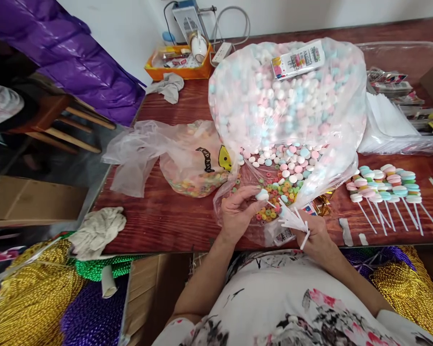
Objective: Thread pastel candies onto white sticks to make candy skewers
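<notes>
**Candy disc meets stick**

My left hand (238,211) pinches a white candy disc (262,194) between thumb and fingers, clamped on its rim, held just over the mouth of the big clear bag (288,105). My right hand (315,238) is closed around a bundle of white sticks (291,220), their tips fanned toward the disc, one of them nearly touching it. Judging by this, I am at the step of seating a disc onto a stick; the next move calls for lining one stick's tip up with the disc's edge and pressing squarely, without letting the rest of the bundle slip.

Under my hands lie loose pastel discs and small coloured rings (274,199) spilling from the bag's opening. To my right on the desk (173,216) sits a row of finished lollipops (384,185), heads stacked, sticks pointing toward me. To my left rests a smaller bag (195,163) holding more rings. Further out, a crumpled cloth (97,230) lies at the desk's corner and an orange tray (180,65) stands by the wall
</notes>
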Tool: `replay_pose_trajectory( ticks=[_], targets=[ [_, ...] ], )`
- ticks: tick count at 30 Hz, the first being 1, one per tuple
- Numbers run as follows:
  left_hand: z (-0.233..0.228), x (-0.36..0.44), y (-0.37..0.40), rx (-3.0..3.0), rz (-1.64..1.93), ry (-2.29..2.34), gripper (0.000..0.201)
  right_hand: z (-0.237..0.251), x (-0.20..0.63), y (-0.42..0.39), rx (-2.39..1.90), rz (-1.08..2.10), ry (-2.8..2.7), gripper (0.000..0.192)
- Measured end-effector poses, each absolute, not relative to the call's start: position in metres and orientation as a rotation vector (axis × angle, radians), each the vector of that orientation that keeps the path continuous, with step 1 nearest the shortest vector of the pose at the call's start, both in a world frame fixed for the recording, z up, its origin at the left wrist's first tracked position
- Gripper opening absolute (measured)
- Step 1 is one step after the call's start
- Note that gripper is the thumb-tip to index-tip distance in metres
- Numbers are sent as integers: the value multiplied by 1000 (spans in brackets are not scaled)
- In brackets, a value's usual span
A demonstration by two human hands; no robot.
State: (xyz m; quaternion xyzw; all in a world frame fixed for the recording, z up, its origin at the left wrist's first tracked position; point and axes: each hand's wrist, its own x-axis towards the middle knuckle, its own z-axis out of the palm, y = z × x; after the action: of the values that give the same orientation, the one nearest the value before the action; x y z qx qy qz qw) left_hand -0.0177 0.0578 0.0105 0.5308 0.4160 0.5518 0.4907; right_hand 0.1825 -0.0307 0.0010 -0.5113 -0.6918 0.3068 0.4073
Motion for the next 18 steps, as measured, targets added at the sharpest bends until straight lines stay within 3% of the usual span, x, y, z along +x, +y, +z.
replay_pose_trajectory(
  ticks=[8, 18],
  targets=[
    [3, -20, 54, 1877, 1447, 1045, 15, 4, 177, -36, -1215, 732, -1720, 14],
    [-1, -28, 45, 2033, 1347, 1005, 34, 5, 163, -28, -1246, 809, -1636, 21]
  ],
)
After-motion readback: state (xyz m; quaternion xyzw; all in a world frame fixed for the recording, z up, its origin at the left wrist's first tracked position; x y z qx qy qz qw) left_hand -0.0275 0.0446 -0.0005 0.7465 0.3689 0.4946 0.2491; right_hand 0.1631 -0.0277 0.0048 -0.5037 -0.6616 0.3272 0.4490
